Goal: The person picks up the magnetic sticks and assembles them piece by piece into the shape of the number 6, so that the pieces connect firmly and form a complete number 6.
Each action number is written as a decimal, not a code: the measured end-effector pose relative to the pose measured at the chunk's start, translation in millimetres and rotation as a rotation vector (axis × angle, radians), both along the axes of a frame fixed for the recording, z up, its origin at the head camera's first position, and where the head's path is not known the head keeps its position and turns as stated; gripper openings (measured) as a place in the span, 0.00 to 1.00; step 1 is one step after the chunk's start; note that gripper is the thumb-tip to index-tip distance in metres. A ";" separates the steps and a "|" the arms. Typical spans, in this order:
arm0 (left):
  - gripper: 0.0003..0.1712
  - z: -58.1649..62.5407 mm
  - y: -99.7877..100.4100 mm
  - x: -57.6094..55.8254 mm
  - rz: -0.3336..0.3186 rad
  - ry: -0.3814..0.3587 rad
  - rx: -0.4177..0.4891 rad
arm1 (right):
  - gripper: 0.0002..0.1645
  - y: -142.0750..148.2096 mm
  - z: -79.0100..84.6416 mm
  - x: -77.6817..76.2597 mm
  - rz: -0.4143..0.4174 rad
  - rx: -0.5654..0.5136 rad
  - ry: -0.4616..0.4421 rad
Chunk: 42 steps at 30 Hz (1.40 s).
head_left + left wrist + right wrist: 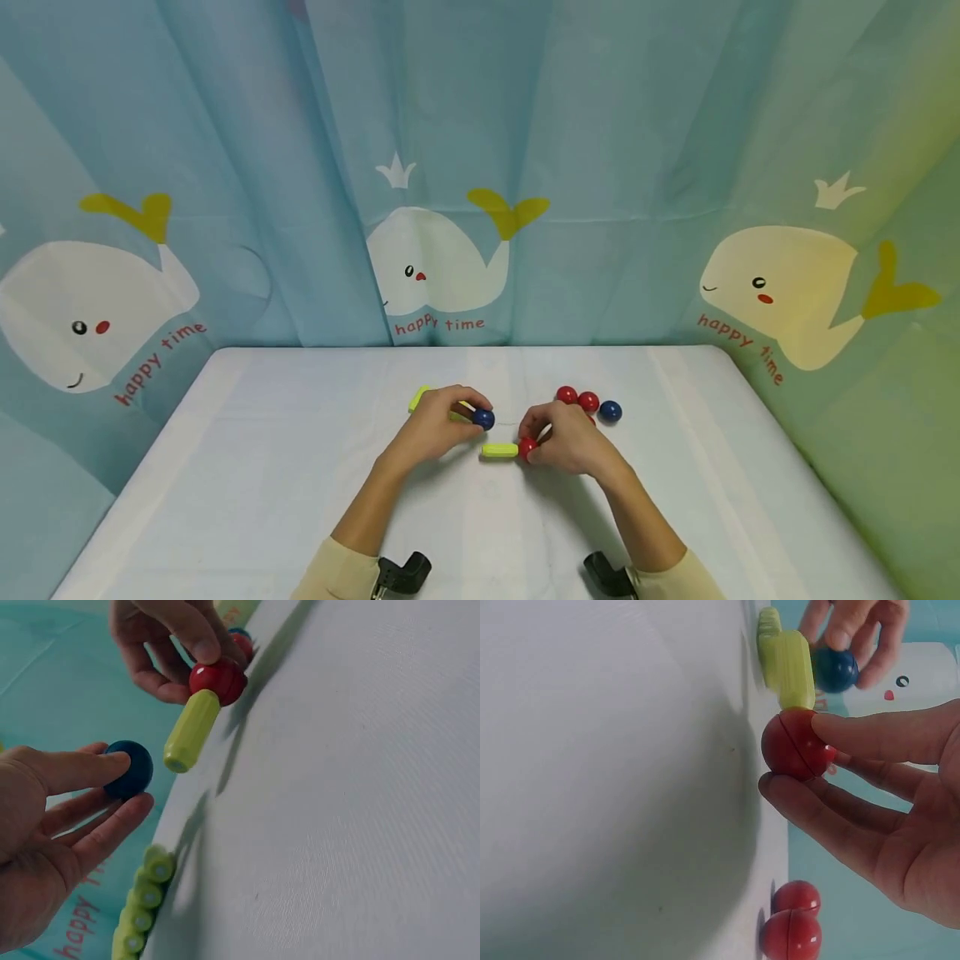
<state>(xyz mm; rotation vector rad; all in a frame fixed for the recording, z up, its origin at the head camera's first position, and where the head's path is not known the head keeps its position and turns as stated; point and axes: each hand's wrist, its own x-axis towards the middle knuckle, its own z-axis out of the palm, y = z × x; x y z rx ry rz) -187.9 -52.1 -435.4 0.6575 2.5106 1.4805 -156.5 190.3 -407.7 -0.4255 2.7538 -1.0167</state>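
Between thumb and fingers, my left hand (442,423) pinches a blue ball (129,771) just above the table. My right hand (572,437) holds a red ball (798,744) with a visible seam. Joined to that red ball is a yellow-green rod (192,731), its free end pointing left toward the left hand. In the left wrist view the blue ball is apart from the rod's free end. Several more yellow-green rods (148,894) lie side by side behind the left hand, which partly covers them in the head view.
Beyond the right hand lie loose red balls (588,402) and another blue ball (611,412), partly hidden by that hand. The white table (300,467) ends at a curtain (615,250) printed with whales. Black camera mounts (405,573) sit at both wrists.
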 end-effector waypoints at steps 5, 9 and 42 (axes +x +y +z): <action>0.14 2.2 -13.5 4.2 0.032 0.012 0.006 | 0.10 -3.4 1.4 -3.7 -0.002 -0.016 -0.018; 0.15 2.0 -19.3 5.7 0.049 0.015 0.005 | 0.10 -3.4 1.2 -3.9 -0.008 -0.026 -0.026; 0.16 0.5 -26.3 10.7 0.036 0.007 0.007 | 0.12 -0.9 5.2 -4.6 -0.046 -0.066 -0.011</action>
